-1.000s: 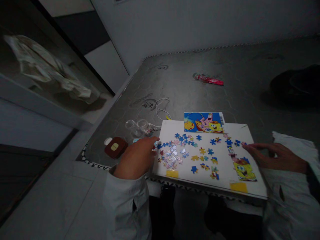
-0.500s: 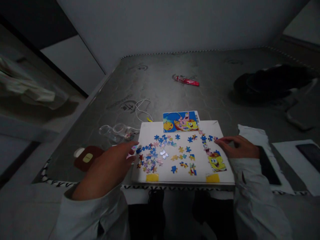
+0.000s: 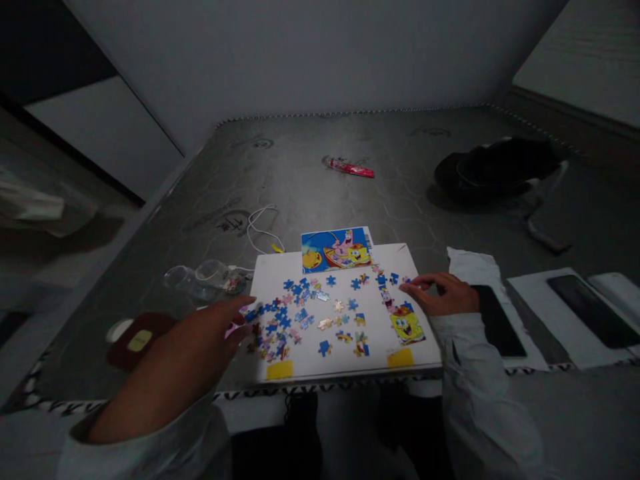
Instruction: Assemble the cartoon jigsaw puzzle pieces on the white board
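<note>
A white board (image 3: 400,257) bears many loose jigsaw pieces (image 3: 280,320), mostly blue, heaped toward its left. At its right side, several joined pieces form a strip with a yellow cartoon face (image 3: 406,325). My right hand (image 3: 443,293) is pinched at the top right of this strip, on a small puzzle piece mostly covered by the fingertips. My left hand (image 3: 210,340) is at the board's left edge, with pinkish puzzle pieces (image 3: 233,328) showing between its thumb and forefinger. A picture card (image 3: 337,249) with the cartoon scene lies across the board's far edge.
Left of the board are clear plastic cups (image 3: 187,283), a white cable (image 3: 263,230) and a brown item (image 3: 143,340) with a pale label. A red packet (image 3: 353,169) lies farther back. On the right are a black bag (image 3: 500,170) and phones (image 3: 500,321) on white sheets.
The view has turned slightly right, so everything appears shifted left. Both hands keep nearly the same places at the board, the right still pinching beside the strip.
</note>
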The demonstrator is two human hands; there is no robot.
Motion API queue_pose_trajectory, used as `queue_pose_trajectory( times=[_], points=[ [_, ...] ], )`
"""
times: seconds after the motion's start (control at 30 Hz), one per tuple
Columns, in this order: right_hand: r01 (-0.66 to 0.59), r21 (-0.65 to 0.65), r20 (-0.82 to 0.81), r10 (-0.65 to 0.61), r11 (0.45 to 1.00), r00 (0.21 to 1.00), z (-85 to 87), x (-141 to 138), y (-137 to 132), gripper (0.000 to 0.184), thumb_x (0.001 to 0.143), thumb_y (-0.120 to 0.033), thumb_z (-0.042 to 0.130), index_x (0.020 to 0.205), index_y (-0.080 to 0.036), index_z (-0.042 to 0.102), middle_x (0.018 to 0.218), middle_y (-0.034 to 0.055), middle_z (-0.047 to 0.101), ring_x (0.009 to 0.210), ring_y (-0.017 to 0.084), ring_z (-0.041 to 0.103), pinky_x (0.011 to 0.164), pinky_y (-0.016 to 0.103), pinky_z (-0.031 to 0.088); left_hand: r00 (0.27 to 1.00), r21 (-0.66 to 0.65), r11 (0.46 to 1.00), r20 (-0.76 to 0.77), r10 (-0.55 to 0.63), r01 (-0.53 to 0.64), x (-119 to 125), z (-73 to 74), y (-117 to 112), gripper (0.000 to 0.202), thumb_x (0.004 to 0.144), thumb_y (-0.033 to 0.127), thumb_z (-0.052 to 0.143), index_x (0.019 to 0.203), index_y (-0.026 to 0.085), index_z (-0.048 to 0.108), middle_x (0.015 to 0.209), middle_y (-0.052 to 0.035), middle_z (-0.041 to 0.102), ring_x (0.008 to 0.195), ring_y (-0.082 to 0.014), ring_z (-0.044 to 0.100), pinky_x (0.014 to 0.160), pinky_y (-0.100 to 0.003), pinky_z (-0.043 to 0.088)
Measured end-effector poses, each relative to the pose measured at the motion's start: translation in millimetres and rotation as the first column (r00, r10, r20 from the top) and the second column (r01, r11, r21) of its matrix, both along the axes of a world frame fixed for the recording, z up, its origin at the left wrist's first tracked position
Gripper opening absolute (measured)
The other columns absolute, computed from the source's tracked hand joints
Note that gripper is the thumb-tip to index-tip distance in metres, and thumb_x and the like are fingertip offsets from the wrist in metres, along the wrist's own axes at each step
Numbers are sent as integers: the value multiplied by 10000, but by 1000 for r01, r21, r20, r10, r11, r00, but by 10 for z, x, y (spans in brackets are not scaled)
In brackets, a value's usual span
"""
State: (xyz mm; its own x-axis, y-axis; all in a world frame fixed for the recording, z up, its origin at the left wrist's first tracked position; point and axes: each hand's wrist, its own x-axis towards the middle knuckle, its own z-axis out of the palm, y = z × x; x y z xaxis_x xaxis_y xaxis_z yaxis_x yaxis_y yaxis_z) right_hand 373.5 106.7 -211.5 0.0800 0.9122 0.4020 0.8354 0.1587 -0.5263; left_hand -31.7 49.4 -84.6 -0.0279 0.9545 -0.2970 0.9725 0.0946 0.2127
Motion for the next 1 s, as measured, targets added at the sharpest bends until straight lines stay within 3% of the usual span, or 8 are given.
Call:
queue_pose_trajectory(
  times=[0.13, 0.3, 0.43, 0.7, 0.87, 1.0],
  points=[
    [43, 30, -10, -43, 999, 999, 14, -22, -25, 490, 794, -721, 688, 764, -243, 791, 714, 32, 684, 560, 150, 557, 521, 291, 377, 993, -152, 988, -114, -6, -11, 67, 68, 30, 620, 853, 454, 285, 1259, 197, 679, 993, -127, 771, 766, -269, 716, 908, -399, 556],
    [76, -9, -66, -76, 997, 995, 72, -68, -85, 466, 867, -646, 623, 788, -222, 799, 699, 33, 678, 553, 152, 550, 503, 287, 351, 990, -168, 986, -137, -22, -1, 121, 94, 49, 702, 842, 493, 254, 1340, 175, 633, 1083, -130, 765, 831, -278, 723, 931, -395, 548],
    [110, -25, -80, -112, 994, 991, 97, -86, -95, 406, 864, -587, 631, 811, -218, 792, 686, 25, 675, 535, 152, 517, 523, 293, 368, 985, -180, 984, -172, -13, -19, 145, 93, 57, 696, 832, 492, 247, 1304, 187, 659, 1072, -117, 772, 802, -272, 726, 892, -377, 565],
    [86, 38, -36, -84, 996, 996, 112, -94, -85, 387, 876, -581, 628, 796, -236, 784, 699, 32, 675, 536, 158, 506, 528, 303, 374, 993, -71, 997, -107, -41, 33, 49, 13, 9, 620, 880, 464, 306, 1291, 194, 683, 950, -123, 781, 859, -288, 744, 933, -384, 560],
    [49, 69, -7, -48, 996, 999, 103, -93, -72, 353, 871, -561, 667, 814, -234, 784, 738, 31, 691, 582, 167, 544, 548, 304, 392, 997, 17, 997, 12, -78, 77, 45, -36, -22, 510, 930, 441, 383, 1301, 266, 687, 1143, -76, 770, 1084, -275, 721, 984, -354, 551],
    [-73, 143, 45, 68, 987, 997, 120, -97, -65, 262, 880, -495, 710, 839, -247, 787, 742, 8, 695, 601, 154, 581, 565, 303, 407, 996, 3, 996, 21, -88, 88, 80, -86, -60, 490, 972, 419, 360, 1328, 277, 667, 1225, -84, 743, 1046, -272, 730, 951, -366, 566]
  ],
)
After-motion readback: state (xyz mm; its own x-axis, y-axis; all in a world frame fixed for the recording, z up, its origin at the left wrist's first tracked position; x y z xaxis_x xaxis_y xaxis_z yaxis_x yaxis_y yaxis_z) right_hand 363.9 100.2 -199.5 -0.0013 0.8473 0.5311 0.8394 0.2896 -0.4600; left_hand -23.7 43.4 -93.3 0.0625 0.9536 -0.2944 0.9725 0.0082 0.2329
